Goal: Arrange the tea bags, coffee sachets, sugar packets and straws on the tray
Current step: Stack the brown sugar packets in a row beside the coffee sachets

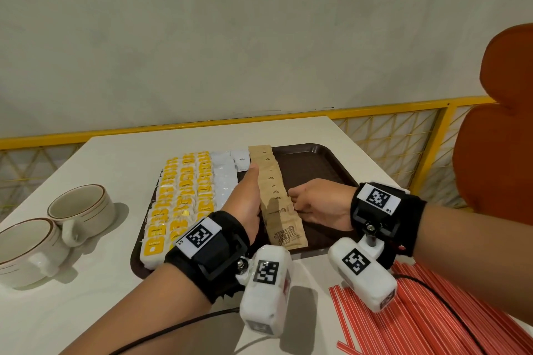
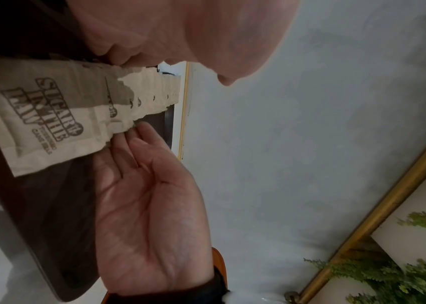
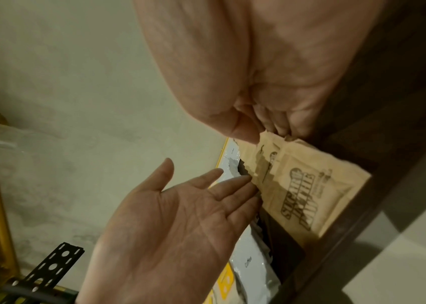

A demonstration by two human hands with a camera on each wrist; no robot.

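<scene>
Squaring up a column of brown paper sugar packets (image 1: 274,196) on a dark brown plastic tray (image 1: 317,164), a person is working with both hands on a white table (image 1: 115,158). The packets are overlapping like shingles, their row running away from the person toward the tray's far rim. The left hand (image 1: 248,199) is lying flat along the row's left edge, fingers (image 3: 222,191) straight and touching it. The right hand (image 1: 320,204) is facing it from the right edge, fingers (image 2: 139,139) loosely extended against the nearer packets; neither hand is gripping anything. Yellow-labelled tea bags (image 1: 178,199) and white coffee sachets (image 1: 223,179) are filling the tray's left side. Bare tray is lying open to the right of the sugar row (room, probably, for the straws). Red-and-white striped straws (image 1: 418,317) are waiting on the table by the right forearm, nearer the right hand. Two beige ceramic cups (image 1: 57,228) are standing at far left.
</scene>
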